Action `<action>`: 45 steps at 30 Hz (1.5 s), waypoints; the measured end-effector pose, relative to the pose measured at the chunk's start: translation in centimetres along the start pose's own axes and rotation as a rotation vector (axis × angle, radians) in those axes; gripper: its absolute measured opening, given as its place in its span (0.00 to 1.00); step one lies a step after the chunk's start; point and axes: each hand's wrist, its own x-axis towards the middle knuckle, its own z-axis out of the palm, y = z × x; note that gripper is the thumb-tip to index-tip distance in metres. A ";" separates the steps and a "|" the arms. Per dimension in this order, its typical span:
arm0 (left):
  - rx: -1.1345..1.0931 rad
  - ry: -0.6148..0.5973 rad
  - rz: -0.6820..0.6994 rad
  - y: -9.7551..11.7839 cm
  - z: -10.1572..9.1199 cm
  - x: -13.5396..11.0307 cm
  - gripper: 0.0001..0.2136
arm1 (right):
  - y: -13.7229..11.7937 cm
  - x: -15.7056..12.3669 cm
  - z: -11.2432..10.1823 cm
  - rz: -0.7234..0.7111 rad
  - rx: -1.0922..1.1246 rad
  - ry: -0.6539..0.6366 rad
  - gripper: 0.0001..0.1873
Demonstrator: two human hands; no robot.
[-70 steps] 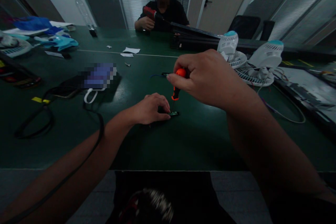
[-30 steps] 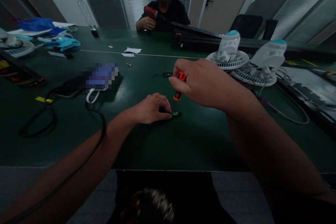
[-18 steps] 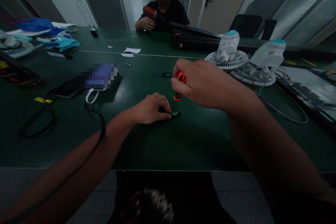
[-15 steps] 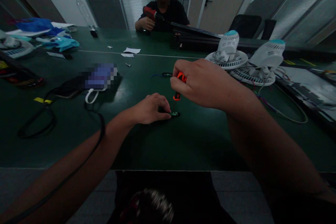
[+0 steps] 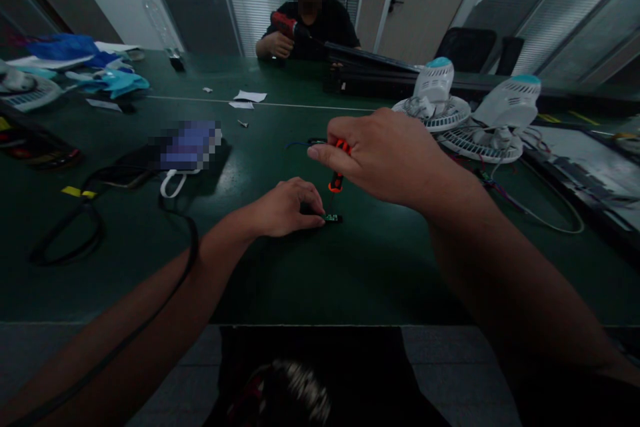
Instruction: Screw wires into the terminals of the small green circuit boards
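A small green circuit board (image 5: 332, 218) with a dark edge lies on the green table. My left hand (image 5: 287, 207) pinches its left end between thumb and fingertips. Above the board, my right hand (image 5: 380, 153) is closed around the handle of a red-and-black screwdriver (image 5: 337, 181). The screwdriver points down, and its thin shaft reaches to the board; whether the tip sits in a screw is too small to tell. Just behind the screwdriver, partly covered by my right hand, lies a small dark part (image 5: 316, 141) with a blue wire.
White fan parts (image 5: 480, 143) with loose wires stand on the right. To the left lie a phone (image 5: 187, 147) and a black cable (image 5: 100, 233) that runs over my left forearm. Across the table a person holds a red power drill (image 5: 284, 23) by long black strips (image 5: 375, 77).
My right thumb has stretched out to the left along the screwdriver handle, and the hand has turned slightly. My left hand and the board stay in place.
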 end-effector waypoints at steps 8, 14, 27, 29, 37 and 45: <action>0.013 -0.008 -0.003 0.0 0.0 0.1 0.05 | 0.2 0.1 0.2 -0.048 -0.005 -0.019 0.18; 0.003 -0.020 -0.001 0.0 0.0 0.1 0.06 | 0.1 0.1 0.1 -0.046 0.023 -0.029 0.16; -0.027 -0.021 0.010 -0.1 0.0 0.2 0.06 | 0.2 -0.1 0.2 -0.079 0.077 -0.031 0.16; -0.024 -0.010 0.018 -0.1 0.0 0.1 0.06 | 0.1 -0.1 0.2 -0.073 0.076 -0.021 0.17; -0.017 -0.001 0.010 0.0 0.1 0.1 0.05 | -0.6 0.0 0.5 -0.052 0.079 0.004 0.29; -0.009 -0.014 0.006 -0.1 0.0 0.1 0.05 | -0.7 0.0 0.9 -0.022 0.044 0.003 0.33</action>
